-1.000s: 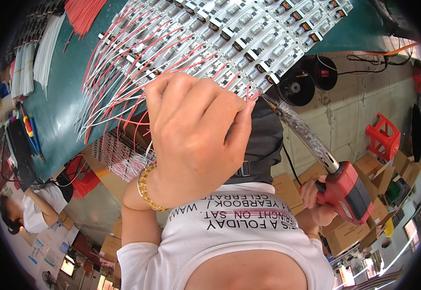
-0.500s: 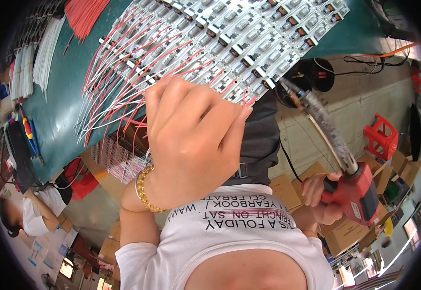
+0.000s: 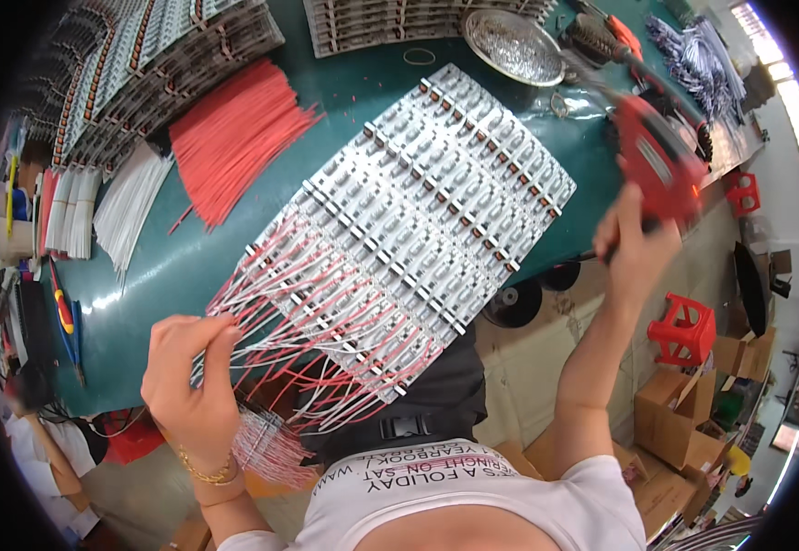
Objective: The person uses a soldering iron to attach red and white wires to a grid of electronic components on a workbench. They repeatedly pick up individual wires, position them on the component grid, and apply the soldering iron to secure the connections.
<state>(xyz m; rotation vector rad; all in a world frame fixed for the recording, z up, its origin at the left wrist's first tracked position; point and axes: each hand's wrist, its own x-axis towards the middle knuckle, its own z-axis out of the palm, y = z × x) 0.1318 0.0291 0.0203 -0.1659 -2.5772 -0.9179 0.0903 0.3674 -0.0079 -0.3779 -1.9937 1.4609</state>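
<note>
A white panel of small circuit boards [image 3: 418, 211] lies tilted on the green table, with red and white wires [image 3: 326, 331] fanning from its near left edge. At the panel's left corner my left hand [image 3: 193, 386], with a gold bracelet, has thumb and fingers pinched together beside the wire ends. What lies between the fingertips is too small to make out. Off to the right, my right hand [image 3: 636, 230] grips a red pistol-shaped soldering gun [image 3: 661, 161], raised and blurred by motion. Its barrel points toward the far side, near a round metal dish [image 3: 514, 46].
Red wires [image 3: 239, 138] and white wires [image 3: 133, 207] lie in bundles left of the panel. Stacked circuit panels [image 3: 170, 64] stand behind them. Pliers [image 3: 64, 317] lie at the left edge. A red stool [image 3: 682, 329] and cardboard boxes [image 3: 670, 409] are on the floor at right.
My right hand has lifted the soldering gun from low at the right to the table's far right. My left hand has moved left from the panel's near edge. The view now takes in more table.
</note>
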